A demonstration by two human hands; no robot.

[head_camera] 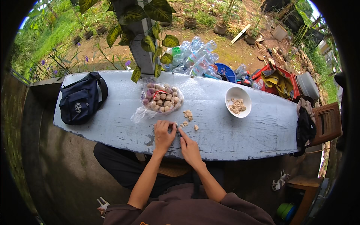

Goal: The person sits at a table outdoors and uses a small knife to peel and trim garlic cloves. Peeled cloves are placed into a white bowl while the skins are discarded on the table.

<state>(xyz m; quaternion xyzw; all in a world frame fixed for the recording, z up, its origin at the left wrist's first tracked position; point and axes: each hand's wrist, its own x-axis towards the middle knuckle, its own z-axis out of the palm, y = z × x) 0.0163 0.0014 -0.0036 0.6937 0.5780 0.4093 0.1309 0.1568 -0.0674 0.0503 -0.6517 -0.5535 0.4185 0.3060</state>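
Note:
My left hand [164, 134] pinches a small pale piece [176, 123] between thumb and fingertips, just in front of the plastic bag. My right hand [189, 146] grips a small dark-handled knife [180, 132], its blade against or beside that piece. Beyond my hands lies a clear plastic bag [144, 112] of round, pale brown bulbs or balls [163, 101], with some purple ones at its left. Cut pale chunks [188, 114] lie on the table right of the bag, and one more piece [196, 127] sits nearer my right hand. A white bowl [248, 98] at the right holds similar chunks [236, 106].
A dark blue bag [77, 105] stands at the left of the worn grey table [213, 146]. A leafy plant [149, 43] hangs on a post at the far edge. Empty plastic bottles [197, 56], a red crate [294, 87] and a brown plastic stool [327, 123] stand beyond the table.

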